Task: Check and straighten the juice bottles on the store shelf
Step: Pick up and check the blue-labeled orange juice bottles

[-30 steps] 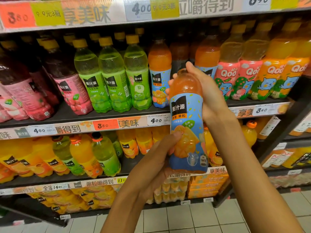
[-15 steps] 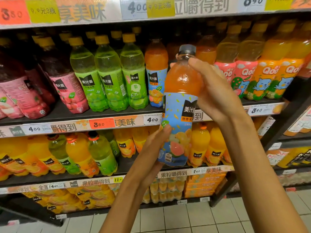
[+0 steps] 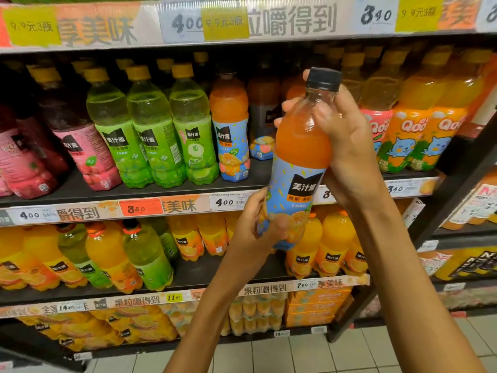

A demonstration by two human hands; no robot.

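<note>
Head view, held bottle: an orange juice bottle (image 3: pixel 301 146) with a black cap and a blue label is held in the air in front of the shelf (image 3: pixel 80 193), clear of its board and tilted slightly, cap leaning right, label facing the camera.
Right hand: the right hand (image 3: pixel 347 141) wraps the bottle's upper part from the right, thumb across the clear neck just under the cap, fingertips showing past the left side of the bottle.
Left hand: the left hand (image 3: pixel 258 230) grips the bottle's base from the left, thumb lying over the lower front of the label, fingers curled behind.
Same shelf, left of the bottle: one matching blue-labelled bottle (image 3: pixel 231 130) stands upright; next to it are three green bottles (image 3: pixel 150 130) with yellow caps, then pink-labelled bottles (image 3: pixel 80 146).
Same shelf, right: orange bottles with cartoon labels (image 3: pixel 419 125) stand behind the right hand.
Shelf below: rows of yellow and green bottles (image 3: pixel 107 254).
Shelf edges: price strips (image 3: pixel 139 207) with handwritten numbers.
</note>
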